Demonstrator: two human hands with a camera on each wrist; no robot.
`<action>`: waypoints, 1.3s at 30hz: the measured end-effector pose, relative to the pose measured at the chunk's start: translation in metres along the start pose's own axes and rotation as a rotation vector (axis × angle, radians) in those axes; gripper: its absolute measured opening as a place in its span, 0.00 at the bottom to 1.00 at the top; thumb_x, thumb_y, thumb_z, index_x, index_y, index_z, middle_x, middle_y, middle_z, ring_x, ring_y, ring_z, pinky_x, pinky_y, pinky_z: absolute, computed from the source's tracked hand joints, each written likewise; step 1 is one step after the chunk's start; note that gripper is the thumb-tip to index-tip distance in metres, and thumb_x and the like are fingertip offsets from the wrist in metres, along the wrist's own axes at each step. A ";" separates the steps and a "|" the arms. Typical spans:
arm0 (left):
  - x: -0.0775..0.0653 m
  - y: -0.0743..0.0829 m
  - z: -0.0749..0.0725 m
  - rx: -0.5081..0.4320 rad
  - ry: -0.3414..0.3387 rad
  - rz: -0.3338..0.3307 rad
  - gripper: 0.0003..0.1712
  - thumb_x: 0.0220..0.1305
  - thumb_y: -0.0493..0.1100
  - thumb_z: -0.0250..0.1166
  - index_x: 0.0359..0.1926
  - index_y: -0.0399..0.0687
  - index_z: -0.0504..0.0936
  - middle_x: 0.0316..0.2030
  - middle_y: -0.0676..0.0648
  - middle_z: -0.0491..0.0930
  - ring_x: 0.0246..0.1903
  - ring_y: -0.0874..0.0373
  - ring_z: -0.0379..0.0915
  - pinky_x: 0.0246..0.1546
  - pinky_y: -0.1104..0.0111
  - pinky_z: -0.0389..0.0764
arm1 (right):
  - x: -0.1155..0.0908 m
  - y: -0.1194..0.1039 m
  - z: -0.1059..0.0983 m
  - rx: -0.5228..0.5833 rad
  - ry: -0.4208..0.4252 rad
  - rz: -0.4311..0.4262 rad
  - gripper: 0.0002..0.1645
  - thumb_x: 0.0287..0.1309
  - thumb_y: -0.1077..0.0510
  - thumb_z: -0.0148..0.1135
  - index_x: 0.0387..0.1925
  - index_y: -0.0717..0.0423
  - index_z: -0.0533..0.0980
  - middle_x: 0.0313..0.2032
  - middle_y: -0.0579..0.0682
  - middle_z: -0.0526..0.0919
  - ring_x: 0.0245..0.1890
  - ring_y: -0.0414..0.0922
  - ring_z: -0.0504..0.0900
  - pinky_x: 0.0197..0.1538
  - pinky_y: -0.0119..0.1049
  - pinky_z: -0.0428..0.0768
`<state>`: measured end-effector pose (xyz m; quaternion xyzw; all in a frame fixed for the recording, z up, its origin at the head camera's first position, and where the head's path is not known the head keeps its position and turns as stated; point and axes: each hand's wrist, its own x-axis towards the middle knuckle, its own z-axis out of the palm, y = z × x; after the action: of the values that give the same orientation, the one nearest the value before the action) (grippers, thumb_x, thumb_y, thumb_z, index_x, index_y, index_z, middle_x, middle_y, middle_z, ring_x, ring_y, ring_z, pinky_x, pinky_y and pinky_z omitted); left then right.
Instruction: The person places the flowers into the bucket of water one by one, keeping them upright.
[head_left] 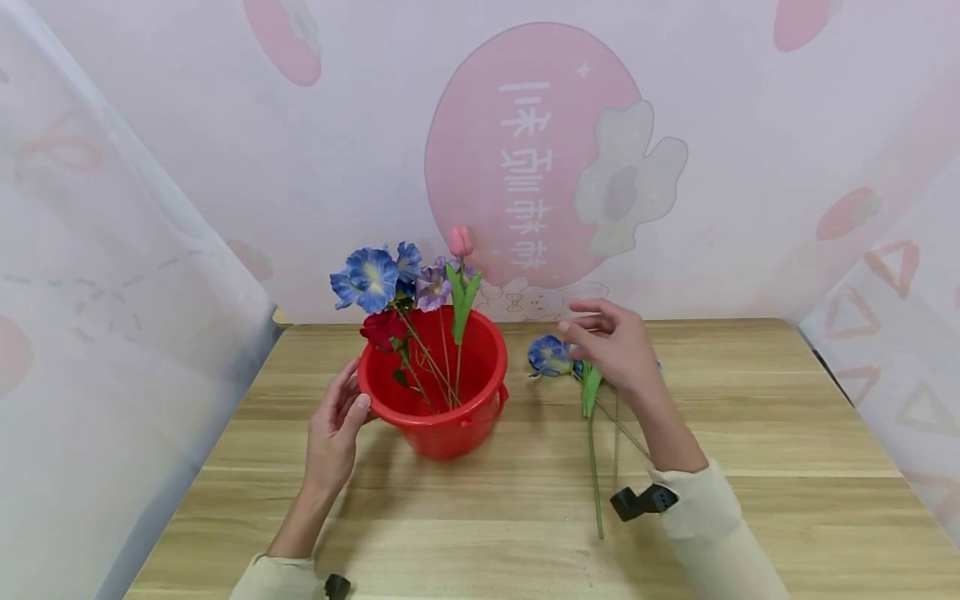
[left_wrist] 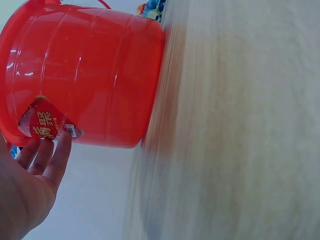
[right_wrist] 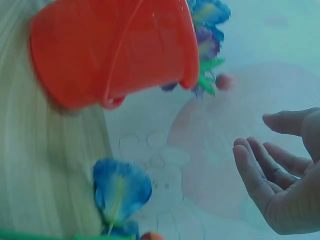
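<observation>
A red plastic bucket (head_left: 442, 429) stands upright on the table. My left hand (head_left: 335, 433) holds its left side, thumb at the rim and fingers against the outer wall; in the left wrist view the fingertips (left_wrist: 63, 145) touch a dark red label (left_wrist: 45, 120). Inside the bucket stand artificial flowers: a blue bloom (head_left: 371, 279), a red rose (head_left: 383, 329), purple blooms (head_left: 433, 287) and a pink tulip (head_left: 461, 242). My right hand (head_left: 611, 342) hovers over loose flowers on the table, thumb and fingers apart, holding nothing. A blue flower (head_left: 550, 357) lies beside it.
A green leaf (head_left: 591, 392) and several stems (head_left: 595, 483) lie beneath the right forearm, partly hidden by it. Behind the wooden table (head_left: 480, 533) hangs a pale printed backdrop (head_left: 360, 150), with more cloth on both sides.
</observation>
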<state>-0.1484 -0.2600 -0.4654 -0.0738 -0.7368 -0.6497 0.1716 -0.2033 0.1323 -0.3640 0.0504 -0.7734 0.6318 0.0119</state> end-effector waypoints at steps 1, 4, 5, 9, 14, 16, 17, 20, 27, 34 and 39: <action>0.000 0.000 0.000 -0.001 0.000 0.000 0.31 0.81 0.35 0.57 0.81 0.52 0.68 0.66 0.49 0.80 0.60 0.59 0.84 0.50 0.73 0.89 | -0.001 0.004 -0.004 0.009 0.010 0.016 0.27 0.72 0.54 0.70 0.67 0.59 0.78 0.56 0.65 0.87 0.44 0.39 0.91 0.45 0.33 0.92; 0.000 0.000 0.000 0.000 0.000 -0.001 0.31 0.81 0.35 0.57 0.81 0.52 0.68 0.66 0.48 0.80 0.59 0.59 0.84 0.50 0.73 0.89 | -0.005 0.013 -0.017 0.027 0.039 0.055 0.28 0.72 0.55 0.69 0.68 0.61 0.77 0.53 0.60 0.88 0.42 0.35 0.90 0.47 0.34 0.92; 0.000 0.000 0.000 0.000 0.000 -0.001 0.31 0.81 0.35 0.57 0.81 0.52 0.68 0.67 0.48 0.80 0.59 0.60 0.84 0.50 0.73 0.89 | -0.007 0.015 -0.021 0.035 0.048 0.065 0.28 0.72 0.56 0.69 0.68 0.62 0.76 0.51 0.57 0.89 0.42 0.35 0.90 0.48 0.35 0.92; 0.000 0.000 0.000 -0.006 0.002 -0.002 0.31 0.81 0.35 0.56 0.81 0.51 0.68 0.67 0.46 0.80 0.59 0.59 0.84 0.50 0.73 0.89 | -0.013 0.025 -0.033 0.042 0.060 0.087 0.30 0.74 0.56 0.67 0.71 0.64 0.74 0.49 0.50 0.89 0.42 0.33 0.90 0.48 0.34 0.92; 0.000 0.001 0.000 -0.013 0.002 0.000 0.31 0.81 0.35 0.56 0.81 0.51 0.68 0.68 0.45 0.79 0.60 0.58 0.83 0.50 0.73 0.89 | -0.018 0.037 -0.040 0.031 0.064 0.096 0.32 0.74 0.54 0.68 0.71 0.65 0.73 0.52 0.55 0.89 0.42 0.33 0.90 0.49 0.37 0.92; -0.001 0.001 0.000 -0.014 0.001 -0.001 0.31 0.81 0.35 0.56 0.81 0.51 0.68 0.68 0.47 0.80 0.60 0.59 0.83 0.50 0.73 0.89 | -0.019 0.041 -0.042 0.030 0.071 0.101 0.31 0.73 0.55 0.68 0.70 0.66 0.74 0.50 0.55 0.89 0.41 0.35 0.91 0.50 0.40 0.93; -0.001 0.001 0.000 -0.015 0.000 -0.001 0.31 0.81 0.35 0.56 0.81 0.51 0.68 0.68 0.47 0.80 0.60 0.59 0.83 0.50 0.73 0.89 | -0.020 0.043 -0.043 0.029 0.071 0.106 0.31 0.73 0.56 0.68 0.70 0.67 0.74 0.49 0.55 0.89 0.41 0.36 0.91 0.50 0.40 0.93; 0.000 0.000 0.000 -0.019 -0.001 0.001 0.31 0.81 0.35 0.56 0.81 0.51 0.68 0.67 0.49 0.80 0.60 0.61 0.84 0.50 0.73 0.89 | -0.022 0.050 -0.047 0.023 0.070 0.129 0.30 0.72 0.58 0.67 0.70 0.67 0.74 0.49 0.56 0.89 0.42 0.37 0.90 0.51 0.40 0.92; 0.001 0.000 0.000 -0.018 -0.002 0.003 0.31 0.81 0.35 0.56 0.81 0.51 0.68 0.68 0.50 0.80 0.59 0.64 0.83 0.50 0.72 0.90 | -0.027 0.063 -0.052 0.034 0.037 0.166 0.32 0.72 0.58 0.66 0.71 0.70 0.71 0.46 0.52 0.90 0.41 0.36 0.91 0.48 0.36 0.92; 0.001 0.000 0.000 -0.015 -0.004 0.006 0.31 0.81 0.35 0.56 0.81 0.50 0.68 0.68 0.50 0.80 0.59 0.64 0.83 0.50 0.73 0.89 | -0.026 0.078 -0.047 0.006 0.008 0.221 0.32 0.71 0.58 0.68 0.70 0.71 0.72 0.43 0.52 0.91 0.38 0.38 0.91 0.47 0.39 0.93; 0.001 0.000 0.000 -0.036 -0.005 0.014 0.31 0.81 0.33 0.56 0.81 0.49 0.68 0.68 0.47 0.80 0.60 0.62 0.84 0.50 0.73 0.89 | -0.025 0.087 -0.041 -0.041 -0.010 0.257 0.33 0.70 0.56 0.68 0.70 0.69 0.72 0.52 0.65 0.90 0.40 0.45 0.93 0.47 0.41 0.93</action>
<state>-0.1490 -0.2603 -0.4656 -0.0835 -0.7250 -0.6614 0.1729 -0.1881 0.1910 -0.4430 -0.0461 -0.7861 0.6121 -0.0719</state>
